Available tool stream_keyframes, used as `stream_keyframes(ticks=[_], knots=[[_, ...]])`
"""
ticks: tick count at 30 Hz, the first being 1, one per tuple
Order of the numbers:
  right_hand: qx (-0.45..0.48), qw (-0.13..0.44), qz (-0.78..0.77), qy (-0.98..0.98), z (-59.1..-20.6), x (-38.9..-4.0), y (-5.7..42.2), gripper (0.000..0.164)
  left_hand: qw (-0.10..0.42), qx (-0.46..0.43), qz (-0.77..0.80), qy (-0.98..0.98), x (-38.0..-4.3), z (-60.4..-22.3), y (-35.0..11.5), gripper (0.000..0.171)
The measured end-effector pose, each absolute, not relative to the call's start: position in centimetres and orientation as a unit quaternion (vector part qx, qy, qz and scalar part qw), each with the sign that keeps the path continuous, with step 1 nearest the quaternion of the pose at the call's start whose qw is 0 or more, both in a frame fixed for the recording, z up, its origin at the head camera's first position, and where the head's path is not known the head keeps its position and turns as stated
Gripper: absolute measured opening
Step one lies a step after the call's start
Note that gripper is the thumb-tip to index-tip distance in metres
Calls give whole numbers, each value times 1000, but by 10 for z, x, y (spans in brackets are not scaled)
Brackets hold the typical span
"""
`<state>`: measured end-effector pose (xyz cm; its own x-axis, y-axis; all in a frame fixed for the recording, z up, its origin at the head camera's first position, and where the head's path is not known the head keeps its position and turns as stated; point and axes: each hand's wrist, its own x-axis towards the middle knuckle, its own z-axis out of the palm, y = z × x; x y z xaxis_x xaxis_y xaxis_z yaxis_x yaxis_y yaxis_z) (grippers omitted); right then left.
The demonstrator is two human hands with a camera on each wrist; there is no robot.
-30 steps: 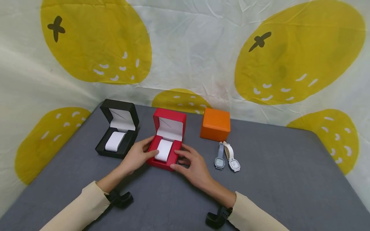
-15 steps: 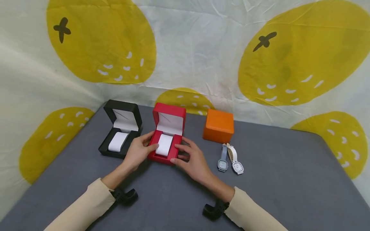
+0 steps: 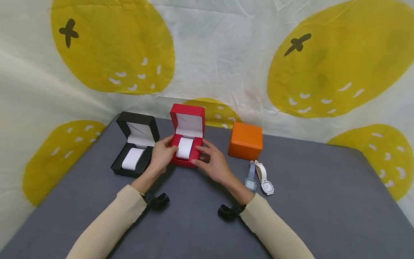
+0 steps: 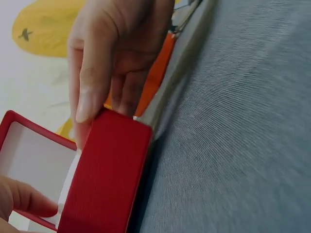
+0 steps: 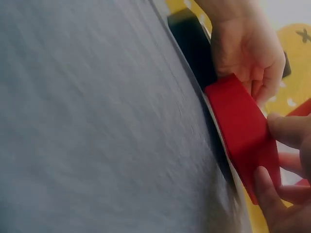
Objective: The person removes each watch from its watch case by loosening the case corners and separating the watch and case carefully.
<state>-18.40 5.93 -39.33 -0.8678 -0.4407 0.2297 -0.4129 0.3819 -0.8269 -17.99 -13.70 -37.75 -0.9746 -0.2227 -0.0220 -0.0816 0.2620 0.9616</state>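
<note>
An open red watch box (image 3: 183,163) with a white cushion (image 3: 185,148) stands between my hands, its lid (image 3: 187,108) tilted back. My left hand (image 3: 163,154) grips its left side, thumb over the edge near the cushion. On the opposite side my right hand (image 3: 213,162) holds the box, with thumb and fingers spread along the wall. In the left wrist view the plain red front (image 4: 107,174) is low over the grey cloth. The right wrist view shows the right thumb (image 5: 266,191) pressed on the front corner.
Left of the hands stands an open black watch box (image 3: 120,172) with a white cushion. A closed orange box (image 3: 245,141) is at the back right. Before it lie a blue watch (image 3: 250,180) and a white watch (image 3: 266,181). A patterned curtain (image 3: 220,54) borders the table behind.
Both hands have moved the red watch box away from me, toward the back edge, beside the black box. The view has shifted slightly. The watches and other boxes have stayed in place.
</note>
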Motion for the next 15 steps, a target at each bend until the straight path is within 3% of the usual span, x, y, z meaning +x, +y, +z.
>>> stream_keyframes(ticks=[15], knots=[[-224, 49, -485, 844, -395, -216, 43, 56, 70, 136, -632, -760, -216, -377, -137, 55]])
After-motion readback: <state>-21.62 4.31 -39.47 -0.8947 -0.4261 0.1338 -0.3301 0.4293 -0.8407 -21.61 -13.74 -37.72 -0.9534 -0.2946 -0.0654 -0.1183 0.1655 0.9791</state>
